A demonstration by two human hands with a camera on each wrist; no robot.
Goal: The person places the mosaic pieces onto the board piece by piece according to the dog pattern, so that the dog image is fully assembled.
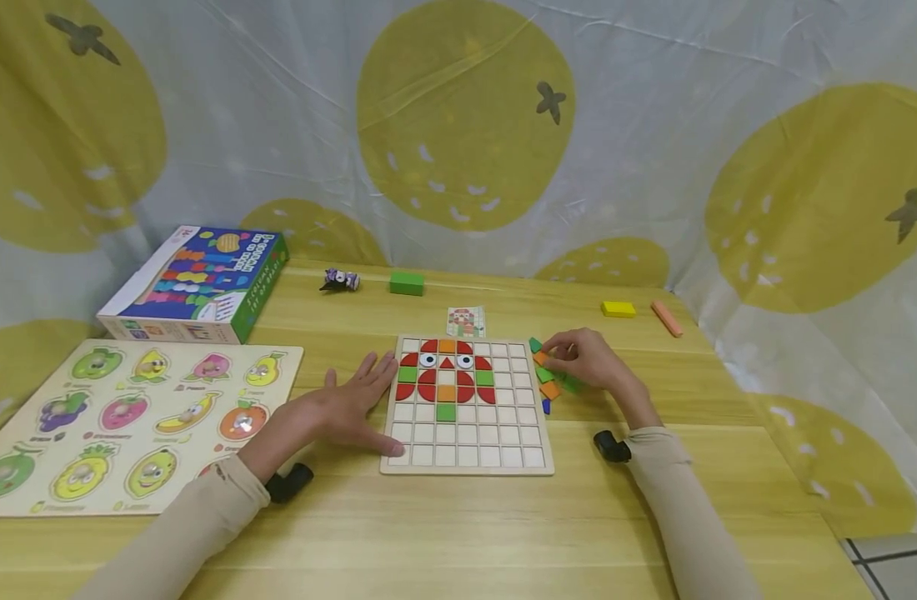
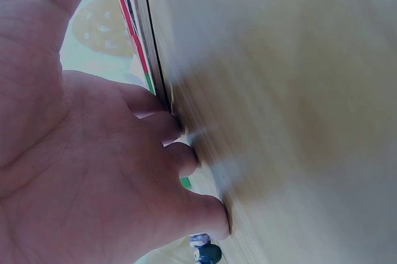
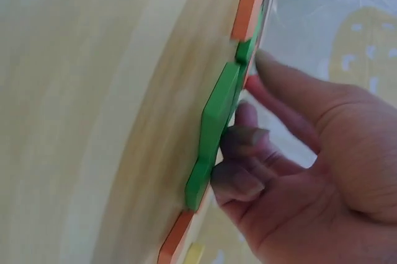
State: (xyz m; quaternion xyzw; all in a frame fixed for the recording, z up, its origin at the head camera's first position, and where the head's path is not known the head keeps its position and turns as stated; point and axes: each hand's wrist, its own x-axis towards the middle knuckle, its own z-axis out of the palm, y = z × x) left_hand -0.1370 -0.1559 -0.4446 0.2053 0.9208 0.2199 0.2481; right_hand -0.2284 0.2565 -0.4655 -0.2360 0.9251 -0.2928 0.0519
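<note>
Right hand (image 1: 589, 358): pieces (image 1: 550, 390), then board (image 1: 488, 455), leftward | passable tabletop (image 1: 699, 383) rightward | left hand (image 1: 349, 408): fruit puzzle (image 1: 284, 375) leftward

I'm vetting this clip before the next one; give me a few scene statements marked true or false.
1. The left hand touches the grid board. True.
2. Every square of the grid board is covered. False: many are bare.
3. The right hand is at the loose tiles. True.
4. The loose tiles lie left of the grid board. False: they lie by its right edge.
5. The picture card lies beyond the grid board's far edge. True.
</note>
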